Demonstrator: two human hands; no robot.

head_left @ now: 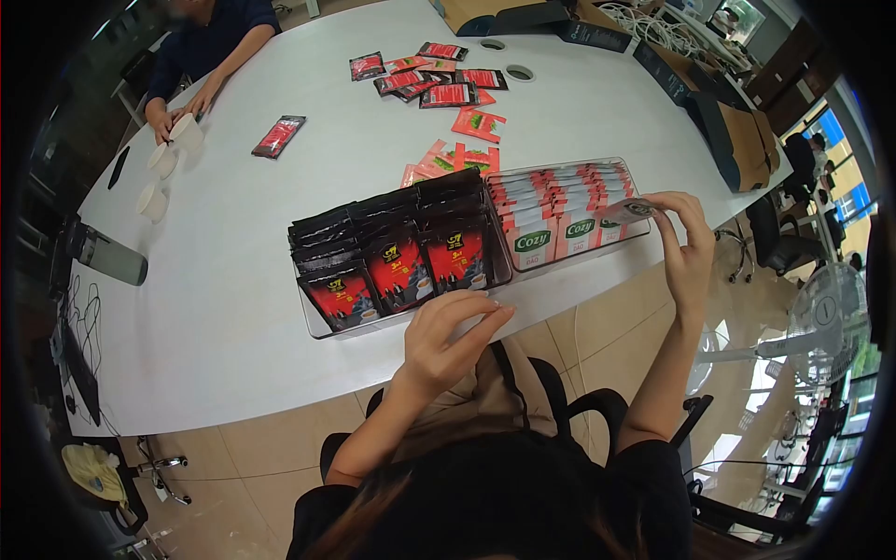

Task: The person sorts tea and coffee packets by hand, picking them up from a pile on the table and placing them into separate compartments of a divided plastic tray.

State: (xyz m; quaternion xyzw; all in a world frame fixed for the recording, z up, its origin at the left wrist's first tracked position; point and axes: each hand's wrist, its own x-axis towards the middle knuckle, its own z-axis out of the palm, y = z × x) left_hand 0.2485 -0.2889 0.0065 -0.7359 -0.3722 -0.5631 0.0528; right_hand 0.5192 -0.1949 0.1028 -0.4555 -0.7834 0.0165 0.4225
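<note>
My right hand point(686, 245) pinches a Cozy tea sachet point(630, 211), tilted above the right end of a clear tray point(583, 259). Pink and white Cozy sachets point(577, 227) stand in rows in that tray. Beside it on the left, a second clear tray point(320, 329) is filled with black and red coffee sachets point(399, 264). Just in front of the coffee tray is my left hand point(443, 338), its thumb and fingertips a little apart with nothing between them. Loose coffee sachets point(450, 95) and pink tea sachets point(479, 124) lie behind the trays.
One more coffee sachet point(278, 136) lies farther left. Across the white table point(224, 271), a person point(217, 56) touches white cups point(187, 133). A bottle point(110, 254) is at the left edge. Open cardboard boxes point(733, 140) and cables point(663, 33) occupy the back right.
</note>
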